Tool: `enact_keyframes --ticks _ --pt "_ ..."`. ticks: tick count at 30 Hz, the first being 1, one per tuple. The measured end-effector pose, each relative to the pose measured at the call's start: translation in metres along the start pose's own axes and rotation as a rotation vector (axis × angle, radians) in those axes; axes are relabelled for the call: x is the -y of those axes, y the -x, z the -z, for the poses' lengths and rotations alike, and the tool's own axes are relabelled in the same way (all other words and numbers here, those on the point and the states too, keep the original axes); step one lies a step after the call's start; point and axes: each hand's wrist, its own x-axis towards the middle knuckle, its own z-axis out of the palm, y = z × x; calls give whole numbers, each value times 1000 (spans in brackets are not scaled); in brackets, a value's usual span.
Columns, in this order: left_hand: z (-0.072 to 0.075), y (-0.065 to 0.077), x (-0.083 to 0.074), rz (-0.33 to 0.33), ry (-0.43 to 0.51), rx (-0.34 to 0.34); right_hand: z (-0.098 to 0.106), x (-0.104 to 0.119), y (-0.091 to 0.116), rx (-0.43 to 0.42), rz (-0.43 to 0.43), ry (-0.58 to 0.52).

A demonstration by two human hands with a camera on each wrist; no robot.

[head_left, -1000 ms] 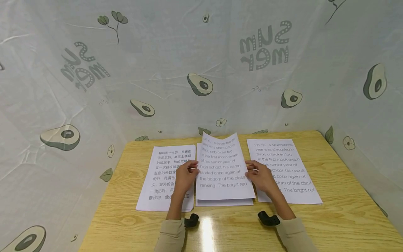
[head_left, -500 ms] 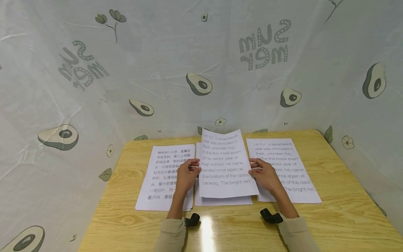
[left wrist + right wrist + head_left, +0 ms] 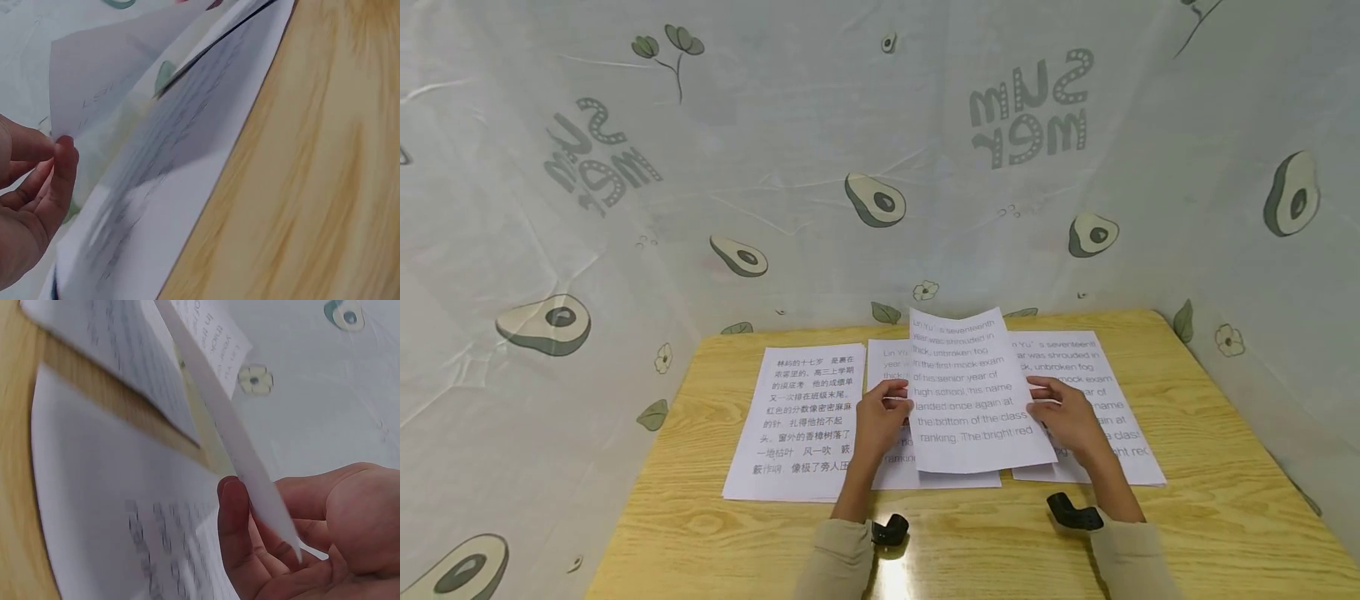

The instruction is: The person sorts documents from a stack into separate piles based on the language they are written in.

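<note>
A sheet of paper [image 3: 966,392] printed with large English text is held up off the table, bowed along its length. My left hand [image 3: 882,418] pinches its left edge between thumb and fingers; in the left wrist view that thumb and the fingers [image 3: 61,169] meet at the sheet's edge. On the opposite edge, my right hand [image 3: 1067,415] pinches the paper, which the right wrist view shows edge-on between thumb and fingers. Under the raised sheet lies a middle stack of paper [image 3: 940,481], partly covered. The raised sheet also overlaps the right-hand stack [image 3: 1120,400] of English pages.
A stack of pages with Chinese text [image 3: 797,425] lies at the left of the wooden table [image 3: 685,542]. Behind the table hangs a pale cloth [image 3: 805,125] printed with avocados. Black curved pieces [image 3: 891,530] sit at both wrists.
Both hands have lifted the sheet from the middle stack and carried it rightward, toward the right-hand stack. More of the middle stack's printed page now shows on its left side.
</note>
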Motion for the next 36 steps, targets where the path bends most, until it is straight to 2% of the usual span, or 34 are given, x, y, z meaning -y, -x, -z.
enact_keyframes --ticks 5,11,21,26,31,36 --pt "-25 3 -2 2 8 8 19 -16 5 -11 0 26" --pt "-53 5 -3 9 50 52 40 -33 10 -19 -14 76" --pt "-100 4 -19 -13 17 98 77 -58 21 -70 -57 162" --pt "-118 4 -23 -21 8 92 90 -66 20 -81 -53 198" --pt "-133 4 -24 -1 4 90 102 -72 21 -96 -49 229" --pt "-144 5 -28 3 2 86 110 -74 21 -120 -51 262"
